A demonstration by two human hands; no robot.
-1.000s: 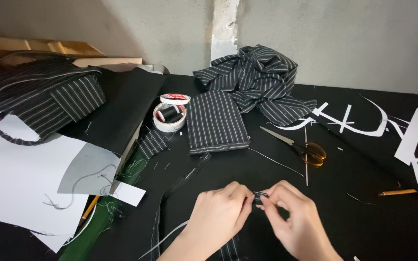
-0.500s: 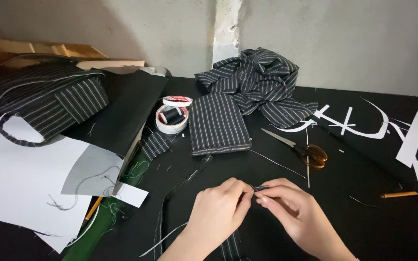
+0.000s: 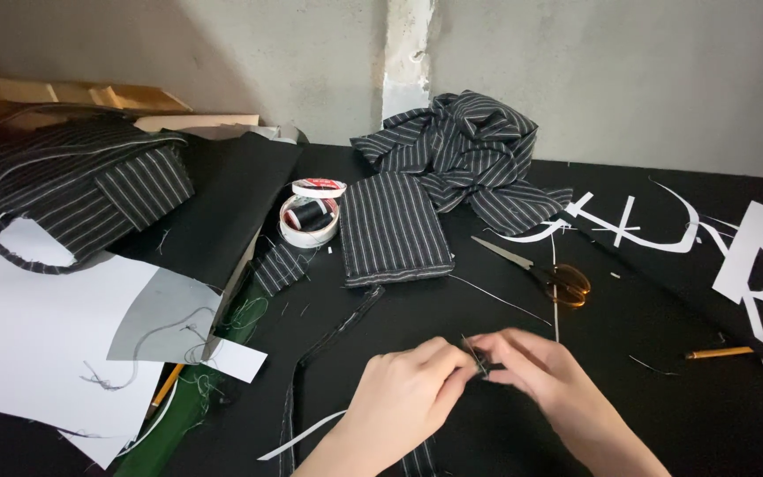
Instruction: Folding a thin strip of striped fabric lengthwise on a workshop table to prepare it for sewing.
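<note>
Two hands meet at the lower middle of the black bench (image 3: 664, 424), low in your view. Far left lie a striped bag (image 3: 81, 190) and white paper (image 3: 28, 336); then a thread tub (image 3: 309, 221), a folded striped cloth (image 3: 392, 228), and scissors (image 3: 540, 269) just beyond your hands. A pencil (image 3: 735, 351) lies far right. Your left hand (image 3: 408, 393) and right hand (image 3: 545, 375) touch at the fingertips, both pinching a small dark strip (image 3: 479, 358). It sits directly between the two grips, equally near each, tilted slightly; its long axis is too small to tell. Both grips are pressed together on it, fingers not spread.
</note>
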